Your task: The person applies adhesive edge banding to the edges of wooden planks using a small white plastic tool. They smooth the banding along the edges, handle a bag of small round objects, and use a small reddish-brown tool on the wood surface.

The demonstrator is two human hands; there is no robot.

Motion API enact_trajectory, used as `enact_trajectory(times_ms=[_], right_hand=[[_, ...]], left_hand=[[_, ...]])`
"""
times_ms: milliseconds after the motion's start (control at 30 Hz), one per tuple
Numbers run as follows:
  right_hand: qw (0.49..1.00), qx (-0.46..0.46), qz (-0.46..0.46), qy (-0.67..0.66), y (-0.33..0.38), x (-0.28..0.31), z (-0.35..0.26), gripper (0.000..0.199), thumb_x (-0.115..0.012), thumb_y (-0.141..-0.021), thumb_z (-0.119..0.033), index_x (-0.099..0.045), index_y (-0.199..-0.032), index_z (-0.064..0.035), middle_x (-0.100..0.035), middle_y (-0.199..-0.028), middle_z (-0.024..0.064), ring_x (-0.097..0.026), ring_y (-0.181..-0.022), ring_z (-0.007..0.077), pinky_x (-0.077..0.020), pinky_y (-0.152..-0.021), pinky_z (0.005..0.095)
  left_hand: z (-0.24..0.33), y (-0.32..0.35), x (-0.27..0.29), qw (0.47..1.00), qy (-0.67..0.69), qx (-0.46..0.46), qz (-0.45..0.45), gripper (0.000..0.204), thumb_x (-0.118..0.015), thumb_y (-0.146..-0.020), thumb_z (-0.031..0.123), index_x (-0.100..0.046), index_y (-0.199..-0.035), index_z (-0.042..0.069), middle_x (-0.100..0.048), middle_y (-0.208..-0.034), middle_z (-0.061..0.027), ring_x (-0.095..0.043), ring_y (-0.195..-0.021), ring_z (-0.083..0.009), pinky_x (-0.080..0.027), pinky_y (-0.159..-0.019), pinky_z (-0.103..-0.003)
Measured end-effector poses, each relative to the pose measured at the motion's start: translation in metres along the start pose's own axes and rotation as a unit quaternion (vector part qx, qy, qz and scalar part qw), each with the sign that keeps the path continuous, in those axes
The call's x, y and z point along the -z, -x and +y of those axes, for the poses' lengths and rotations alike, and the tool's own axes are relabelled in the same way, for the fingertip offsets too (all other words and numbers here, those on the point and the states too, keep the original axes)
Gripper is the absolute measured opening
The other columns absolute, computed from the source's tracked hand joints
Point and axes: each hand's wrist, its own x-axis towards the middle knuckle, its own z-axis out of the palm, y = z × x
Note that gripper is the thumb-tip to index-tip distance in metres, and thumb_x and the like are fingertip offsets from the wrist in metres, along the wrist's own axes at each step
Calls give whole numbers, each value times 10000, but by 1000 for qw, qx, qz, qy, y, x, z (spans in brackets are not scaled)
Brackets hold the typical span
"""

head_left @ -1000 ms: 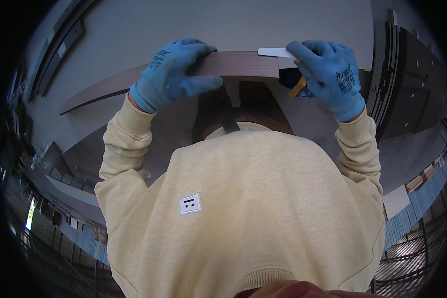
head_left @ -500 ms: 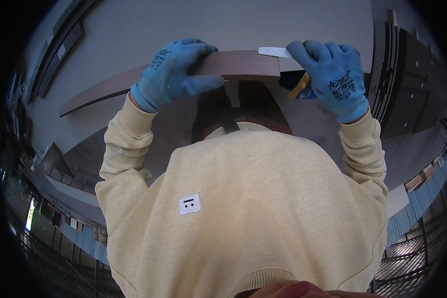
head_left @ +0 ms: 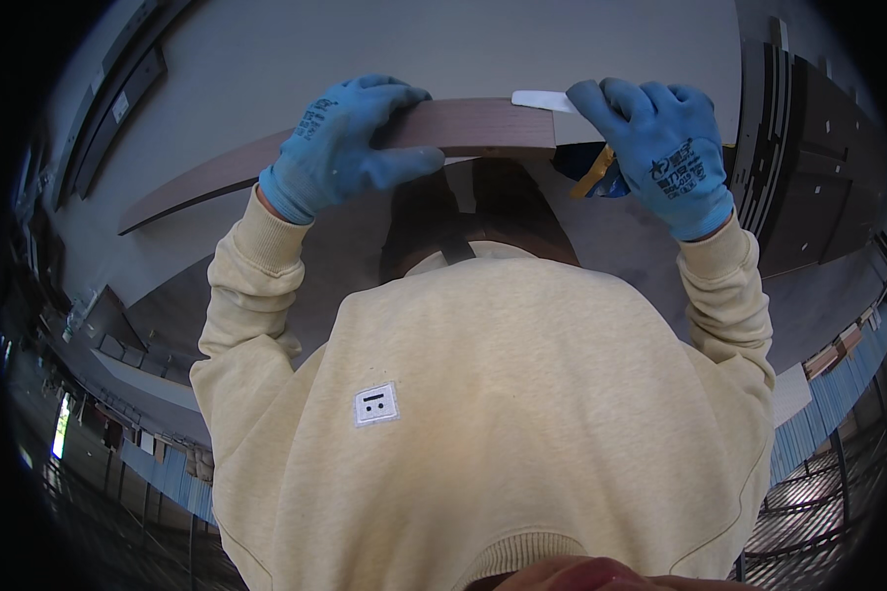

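Observation:
A long wood-grain board (head_left: 493,125), pinkish brown, runs across in front of me, and its left part reaches away beyond my left wrist. My left hand (head_left: 350,148), in a blue work glove, grips the board with its thumb along the near side and its fingers over the far edge. My right hand (head_left: 655,148), gloved alike, is closed round a flat white tool with a rounded tip, which looks like a scraper (head_left: 542,100). That tip rests at the board's right end. Under the right hand shows a dark blue and yellow item (head_left: 593,172), partly hidden.
A broad pale grey surface (head_left: 581,44) extends beyond the board. Dark panels (head_left: 808,167) are stacked at the right, and further dark boards (head_left: 118,103) lie at the far left. Racks with blue slats (head_left: 798,433) stand behind at the lower right.
Almost everything is as before. My right hand has turned very slightly with the white tool, whose tip stays at the board's end. My left hand keeps its hold.

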Motion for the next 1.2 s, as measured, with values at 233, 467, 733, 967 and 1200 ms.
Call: enact_trajectory(times_ms=[233,467,733,967,1200], right_hand=[[993,33,114,14,-8,-6,6,252,-784,-925,-301,-622,-1105,-233,-523,-734,-46,-534,-593,82,-393,-552,275],[994,32,105,6,-7,-5,5,264,-784,-911,-294,-629,-1115,-232,-530,-745,-46,-544,-607,85,-397,-563,284],[994,37,106,2,-5,-3,2,303,-789,-880,-293,-634,-1132,-229,-527,-761,-41,-529,-605,95,-391,-569,292],[972,51,177,-143,3,10,9,333,-776,-883,-187,-707,-1207,-215,-675,-903,-58,-626,-711,105,-451,-628,297],[813,-65,327,-478,33,6,20,300,-689,-971,42,-761,-1256,-22,-748,-1115,104,-720,-846,175,-591,-701,305]], left_hand=[[1,0,1,1000,-3,8,0,625,-861,-876,470,-753,-1202,-52,-748,-993,-206,-711,-855,-331,-602,-808,-382],[2,0,2,1000,-2,1,7,630,-869,-869,460,-752,-1208,-58,-753,-1009,-214,-722,-869,-342,-610,-817,-385],[2,2,2,1000,-2,1,14,641,-875,-862,461,-752,-1200,-69,-756,-1021,-223,-732,-880,-347,-617,-822,-391],[1,2,-1,1000,1,-1,11,629,-875,-853,446,-753,-1200,-64,-754,-1027,-221,-731,-889,-356,-613,-822,-396],[4,1,0,1000,-12,7,23,618,-877,-842,438,-753,-1205,-46,-750,-1072,-212,-714,-933,-372,-585,-850,-421]])
